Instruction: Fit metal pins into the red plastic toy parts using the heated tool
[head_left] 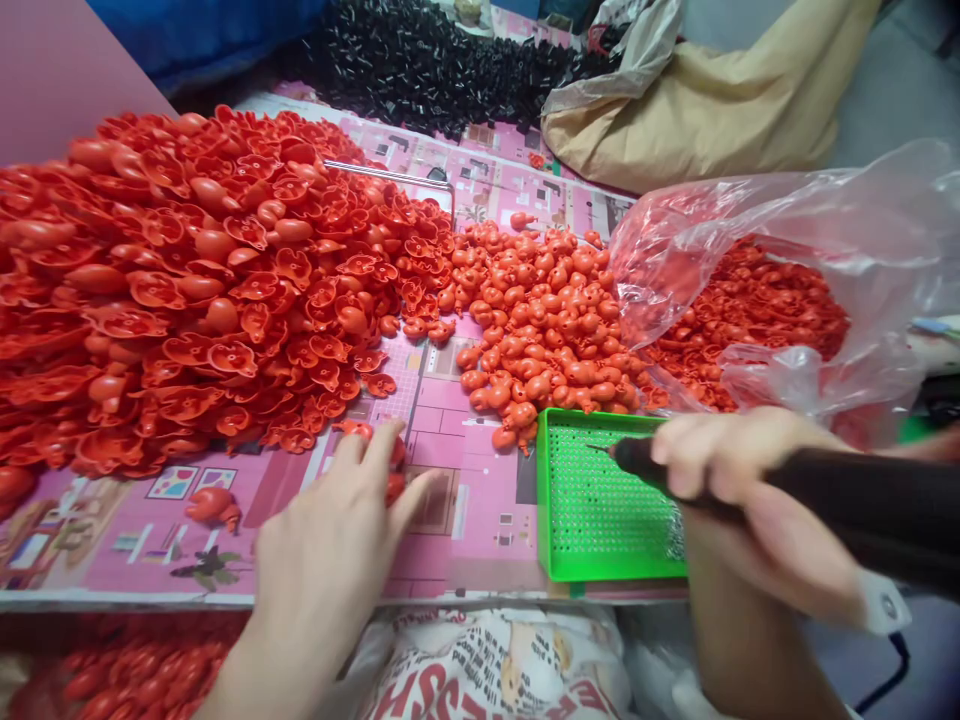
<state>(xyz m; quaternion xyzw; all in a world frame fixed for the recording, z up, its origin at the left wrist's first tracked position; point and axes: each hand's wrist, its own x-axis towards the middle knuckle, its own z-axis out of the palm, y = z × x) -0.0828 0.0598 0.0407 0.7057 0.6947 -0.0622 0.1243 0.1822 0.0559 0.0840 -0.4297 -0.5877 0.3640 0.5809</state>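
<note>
Black screwdriver (862,505) cut off at right, right hand (787,545), fingers round it, left hand (330,535), fingers spread, half-hiding red pieces (395,487)

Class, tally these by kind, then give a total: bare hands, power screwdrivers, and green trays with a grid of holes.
Bare hands: 2 (left hand, right hand)
Power screwdriver: 1
Green tray: 1
Total: 4

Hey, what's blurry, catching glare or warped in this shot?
Head view: the right hand and black screwdriver look blurred; head view: bright glints streak the clear plastic bag; head view: stretching toward the edges suggests a wide lens.
</note>
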